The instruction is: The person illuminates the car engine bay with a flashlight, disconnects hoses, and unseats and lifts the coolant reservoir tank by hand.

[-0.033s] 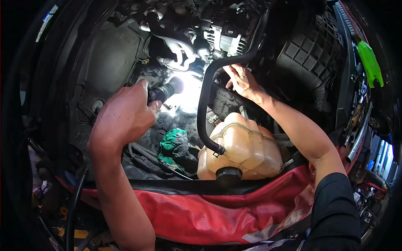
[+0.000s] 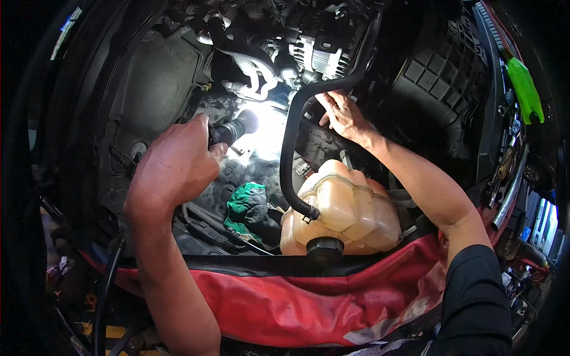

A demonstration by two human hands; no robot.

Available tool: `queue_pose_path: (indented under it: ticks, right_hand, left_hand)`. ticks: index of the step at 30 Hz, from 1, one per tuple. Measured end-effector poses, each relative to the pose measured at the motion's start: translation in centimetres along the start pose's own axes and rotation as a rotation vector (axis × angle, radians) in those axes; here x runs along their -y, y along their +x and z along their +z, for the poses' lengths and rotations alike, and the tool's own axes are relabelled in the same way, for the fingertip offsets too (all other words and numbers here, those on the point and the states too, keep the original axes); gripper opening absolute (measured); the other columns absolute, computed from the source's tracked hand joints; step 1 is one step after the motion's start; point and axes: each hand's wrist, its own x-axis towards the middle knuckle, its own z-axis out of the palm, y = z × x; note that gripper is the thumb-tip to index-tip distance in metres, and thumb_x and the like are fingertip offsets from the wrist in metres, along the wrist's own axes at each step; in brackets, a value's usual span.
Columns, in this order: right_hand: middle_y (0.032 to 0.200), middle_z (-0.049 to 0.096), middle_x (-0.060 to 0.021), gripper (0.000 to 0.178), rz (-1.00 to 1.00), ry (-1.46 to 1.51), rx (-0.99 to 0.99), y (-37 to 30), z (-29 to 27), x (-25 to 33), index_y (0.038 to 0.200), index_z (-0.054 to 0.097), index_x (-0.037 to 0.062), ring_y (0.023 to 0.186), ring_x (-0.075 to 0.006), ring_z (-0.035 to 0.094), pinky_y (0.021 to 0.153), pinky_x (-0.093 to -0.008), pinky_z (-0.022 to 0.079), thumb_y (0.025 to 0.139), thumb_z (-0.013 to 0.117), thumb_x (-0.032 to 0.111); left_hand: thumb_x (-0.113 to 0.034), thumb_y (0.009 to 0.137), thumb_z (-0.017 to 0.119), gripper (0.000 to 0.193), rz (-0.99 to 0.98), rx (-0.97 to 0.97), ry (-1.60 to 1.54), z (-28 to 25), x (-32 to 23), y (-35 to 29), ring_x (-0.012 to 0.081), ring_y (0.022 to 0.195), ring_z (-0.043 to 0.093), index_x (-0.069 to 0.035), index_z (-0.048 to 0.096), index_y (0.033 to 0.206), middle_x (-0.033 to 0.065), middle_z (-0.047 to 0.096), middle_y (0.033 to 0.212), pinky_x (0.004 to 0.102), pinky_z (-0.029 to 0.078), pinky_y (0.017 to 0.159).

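My left hand [image 2: 181, 151] is closed around a black flashlight [image 2: 233, 129], whose bright beam falls on the engine bay beyond it. My right hand [image 2: 344, 118] reaches in among the engine parts beside a thick black hose [image 2: 289, 139]. Its visible fingers are stretched out and apart, but the fingertips are hidden behind the hose, so what they touch does not show. That hose bends down to a yellowed plastic coolant tank [image 2: 350, 202] with a black cap [image 2: 324, 248]. Silvery metal pipes [image 2: 252, 89] and an alternator [image 2: 320, 56] sit lit up ahead of my hands.
Green-and-grey crumpled gloves or cloth [image 2: 246, 204] lie left of the tank. A red cover [image 2: 309, 302] drapes the near edge. On the right are a black ribbed housing [image 2: 439, 77], a bright green plastic piece [image 2: 524, 89] and assorted tools. A black cable [image 2: 107, 296] hangs at lower left.
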Motion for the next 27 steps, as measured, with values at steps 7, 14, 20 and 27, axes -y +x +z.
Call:
queue_pose_path:
  ticks: [7,14,20,27]
  right_hand:
    - [0.123,0.071,-0.0146,0.031,-0.304,-0.539,0.001,0.7,0.6,-1.1,0.137,0.067,0.0129,0.114,-0.0354,0.068,0.097,-0.0444,0.058,0.107,0.060,0.013]
    - [0.102,0.074,-0.0189,0.055,0.039,-0.108,0.080,0.1,0.2,0.7,0.124,0.068,-0.0014,0.078,-0.0263,0.077,0.067,-0.0372,0.062,0.113,0.051,0.049]
    - [0.120,0.070,-0.0136,0.057,0.068,0.068,0.009,-0.3,0.7,1.1,0.132,0.065,0.0016,0.081,-0.0207,0.078,0.063,-0.0285,0.060,0.113,0.047,0.053]
    - [0.136,0.071,-0.0057,0.054,0.293,0.463,-0.079,0.2,1.1,0.9,0.133,0.070,0.0102,0.076,-0.0156,0.078,0.057,-0.0231,0.056,0.113,0.049,0.055]
  left_hand:
    - [-0.029,0.102,0.067,0.051,-0.115,0.092,0.027,-0.9,1.0,0.2,0.0492,0.126,0.065,0.010,0.063,0.134,0.0362,0.069,0.126,0.0531,0.050,0.108]
    - [-0.031,0.103,0.067,0.054,-0.030,0.142,-0.001,-1.0,1.5,-0.2,0.0476,0.129,0.064,0.011,0.062,0.137,0.0351,0.067,0.132,0.0517,0.048,0.112]
    - [-0.029,0.102,0.068,0.053,0.010,0.120,0.007,-0.5,1.5,0.0,0.0479,0.126,0.065,0.013,0.063,0.135,0.0349,0.068,0.129,0.0503,0.049,0.111]
    - [-0.028,0.102,0.069,0.046,0.025,0.050,0.064,0.1,1.0,-0.2,0.0480,0.113,0.069,0.011,0.067,0.126,0.0344,0.071,0.115,0.0497,0.052,0.100]
